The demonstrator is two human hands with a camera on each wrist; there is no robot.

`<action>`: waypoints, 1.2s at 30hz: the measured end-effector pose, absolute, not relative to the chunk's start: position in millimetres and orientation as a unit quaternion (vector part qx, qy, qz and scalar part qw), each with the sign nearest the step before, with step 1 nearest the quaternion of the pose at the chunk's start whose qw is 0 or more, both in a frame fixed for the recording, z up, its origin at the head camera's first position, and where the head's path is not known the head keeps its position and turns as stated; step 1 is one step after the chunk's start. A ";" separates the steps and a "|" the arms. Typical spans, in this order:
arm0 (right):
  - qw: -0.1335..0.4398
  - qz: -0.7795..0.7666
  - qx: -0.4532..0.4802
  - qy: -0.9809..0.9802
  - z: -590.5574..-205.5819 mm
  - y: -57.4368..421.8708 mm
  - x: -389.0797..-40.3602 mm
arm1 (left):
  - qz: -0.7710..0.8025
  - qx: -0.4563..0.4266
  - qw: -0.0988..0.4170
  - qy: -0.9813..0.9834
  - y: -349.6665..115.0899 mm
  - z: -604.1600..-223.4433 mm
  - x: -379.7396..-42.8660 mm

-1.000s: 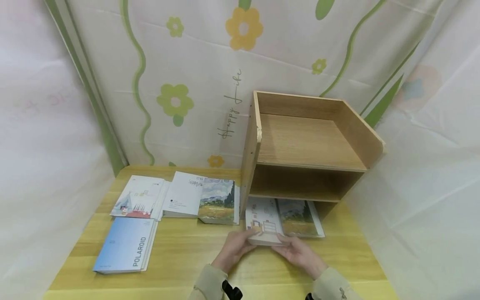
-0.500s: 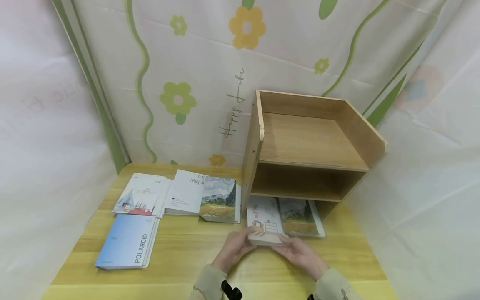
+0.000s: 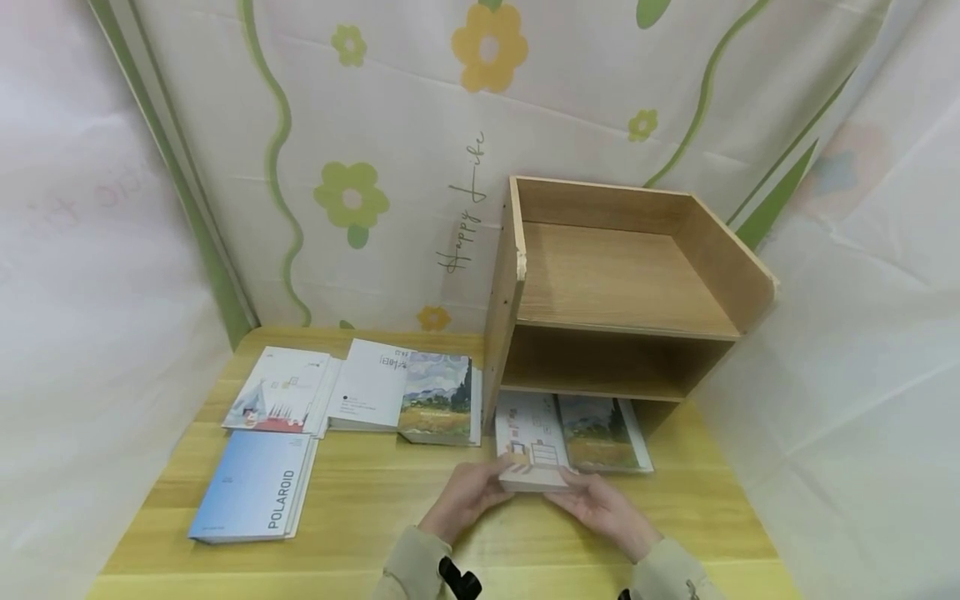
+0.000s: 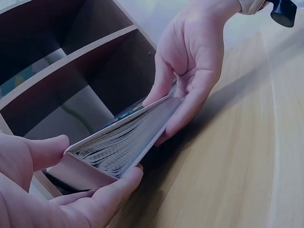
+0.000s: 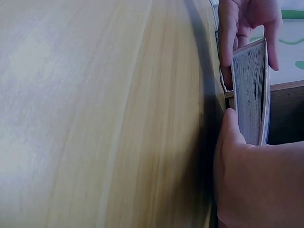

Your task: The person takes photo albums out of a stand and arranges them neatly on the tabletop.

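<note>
A white photo album with a line-drawn cover lies partly inside the bottom opening of the wooden shelf. My left hand grips its near left corner, thumb over the cover and fingers underneath. At the near right corner, my right hand holds it the same way. Both wrist views show the front edge raised off the table, with the page edges between the covers. Right beside it, a second album with a landscape painting on its cover lies in the same opening, its front sticking out.
Left of the shelf, a landscape-cover album and a white album lie side by side. Farther left are a white illustrated album and a blue POLAROID album. A flower-print curtain hangs behind the wooden table.
</note>
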State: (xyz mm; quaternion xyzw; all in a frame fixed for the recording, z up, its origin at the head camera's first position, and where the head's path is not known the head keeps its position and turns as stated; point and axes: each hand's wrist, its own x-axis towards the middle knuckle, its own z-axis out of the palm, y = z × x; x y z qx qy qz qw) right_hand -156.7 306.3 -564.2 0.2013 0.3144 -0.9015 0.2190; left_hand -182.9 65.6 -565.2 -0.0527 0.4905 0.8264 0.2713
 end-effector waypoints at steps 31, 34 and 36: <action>0.237 -0.902 0.214 0.290 -557.2 303.4 -153.8 | 0.815 -0.060 0.287 0.500 56.3 -563.0 -185.0; 0.238 -0.902 0.216 0.288 -558.0 304.1 -153.7 | 0.814 -0.059 0.288 0.501 56.3 -562.6 -184.0; 0.242 -0.901 0.214 0.289 -558.4 304.3 -153.3 | 0.813 -0.059 0.287 0.503 55.9 -562.6 -183.3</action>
